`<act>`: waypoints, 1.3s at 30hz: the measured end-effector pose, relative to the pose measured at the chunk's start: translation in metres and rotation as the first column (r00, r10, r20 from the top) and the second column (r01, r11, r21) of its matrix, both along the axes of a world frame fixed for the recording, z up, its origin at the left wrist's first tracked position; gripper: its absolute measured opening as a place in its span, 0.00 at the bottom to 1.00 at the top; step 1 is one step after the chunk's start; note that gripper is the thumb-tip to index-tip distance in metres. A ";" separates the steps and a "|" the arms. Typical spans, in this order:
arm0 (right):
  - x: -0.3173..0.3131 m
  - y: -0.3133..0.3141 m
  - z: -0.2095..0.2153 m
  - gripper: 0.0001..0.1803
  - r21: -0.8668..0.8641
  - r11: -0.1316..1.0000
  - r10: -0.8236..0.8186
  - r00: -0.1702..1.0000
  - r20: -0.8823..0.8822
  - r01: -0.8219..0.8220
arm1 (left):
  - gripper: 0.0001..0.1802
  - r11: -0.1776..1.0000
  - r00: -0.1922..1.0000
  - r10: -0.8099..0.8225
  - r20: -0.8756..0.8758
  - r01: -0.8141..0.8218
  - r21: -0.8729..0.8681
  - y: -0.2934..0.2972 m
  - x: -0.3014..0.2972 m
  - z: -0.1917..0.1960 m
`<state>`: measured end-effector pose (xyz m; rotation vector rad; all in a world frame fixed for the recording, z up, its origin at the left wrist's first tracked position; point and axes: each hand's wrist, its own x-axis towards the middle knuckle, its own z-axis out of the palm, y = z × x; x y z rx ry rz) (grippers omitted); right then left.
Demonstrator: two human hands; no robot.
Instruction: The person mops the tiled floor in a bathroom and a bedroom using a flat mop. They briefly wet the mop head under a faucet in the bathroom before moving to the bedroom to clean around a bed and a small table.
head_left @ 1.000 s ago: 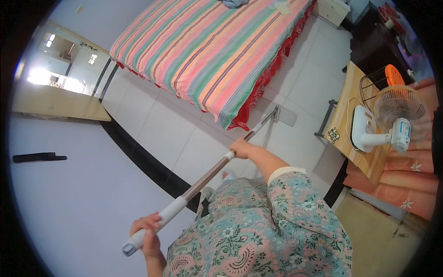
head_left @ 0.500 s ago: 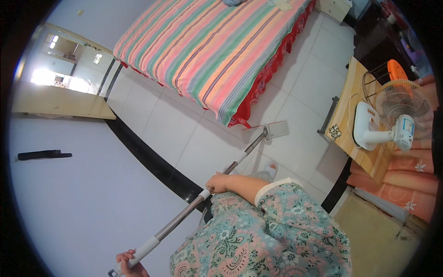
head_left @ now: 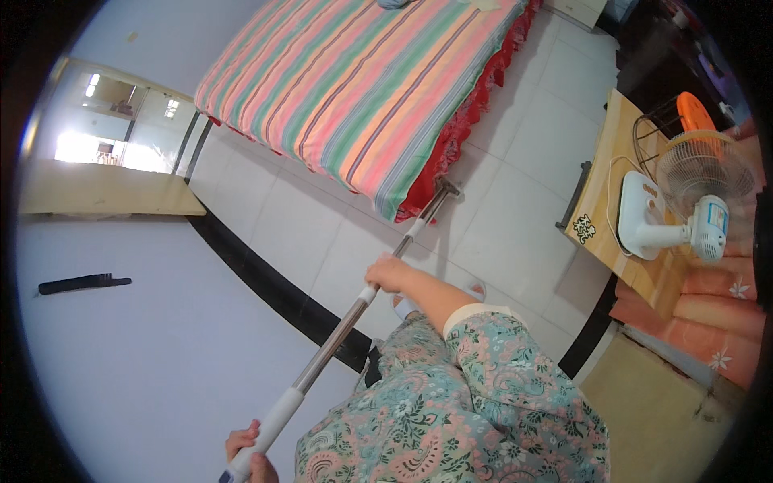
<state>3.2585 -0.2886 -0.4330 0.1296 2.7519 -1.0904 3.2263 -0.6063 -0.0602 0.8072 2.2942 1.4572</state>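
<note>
Wrapping the white plastic sleeve [head_left: 278, 420] of a long silver metal mop [head_left: 345, 328], the left hand [head_left: 241, 440] held its near end; farther along, the right hand [head_left: 388, 274] circled the pole [head_left: 325, 357]. It seemed light and stiff, bare metal likely slippery, the sleeve a surer hold. Beyond, the grey mop head [head_left: 448, 187] sat on pale tiles [head_left: 515, 217] beside the red ruffled skirt [head_left: 420, 194] of a striped bed [head_left: 354, 97].

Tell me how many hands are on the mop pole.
2. The right hand grips the mop pole around its middle; the left hand is at the white grip, near the picture's lower edge. No other hands show.
</note>
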 end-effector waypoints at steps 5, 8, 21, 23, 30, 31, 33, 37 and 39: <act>-0.003 0.057 -0.054 0.09 0.021 0.929 -0.371 0.928 0.040 0.370 | 0.12 0.991 0.994 -0.079 0.069 0.071 0.112 0.079 -0.024 -0.043; 0.016 0.111 -0.048 0.07 0.065 0.925 -0.374 0.927 -0.030 0.375 | 0.12 0.880 0.891 -0.451 0.053 0.435 0.192 0.120 -0.038 -0.065; 0.036 0.037 -0.010 0.05 -0.125 0.934 -0.354 0.910 -0.217 0.334 | 0.07 0.799 0.791 -0.595 -0.141 0.601 -0.004 0.131 -0.024 -0.050; 0.031 0.031 0.003 0.05 -0.163 0.919 -0.391 0.887 -0.247 0.360 | 0.06 0.815 0.823 -0.554 -0.125 0.567 0.121 0.117 -0.027 -0.043; 0.044 0.107 -0.041 0.04 -0.065 0.879 -0.476 0.858 -0.196 0.473 | 0.07 0.759 0.756 -0.639 -0.143 0.649 0.041 0.184 -0.025 -0.080; 0.056 0.123 -0.043 0.04 -0.057 0.849 -0.525 0.828 -0.197 0.525 | 0.08 0.730 0.725 -0.673 -0.147 0.683 0.026 0.198 -0.020 -0.087; 0.072 0.141 -0.043 0.04 -0.070 0.780 -0.619 0.750 -0.234 0.622 | 0.08 0.673 0.661 -0.729 -0.179 0.740 -0.007 0.224 -0.012 -0.094; 0.095 0.135 -0.040 0.07 -0.215 0.677 -0.730 0.606 -0.315 0.704 | 0.10 0.503 0.485 -0.859 -0.166 0.859 -0.096 0.249 -0.009 -0.071; 0.106 0.109 -0.020 0.10 -0.266 0.621 -0.779 0.545 -0.310 0.737 | 0.10 0.440 0.425 -0.897 -0.126 0.887 -0.140 0.256 -0.007 -0.042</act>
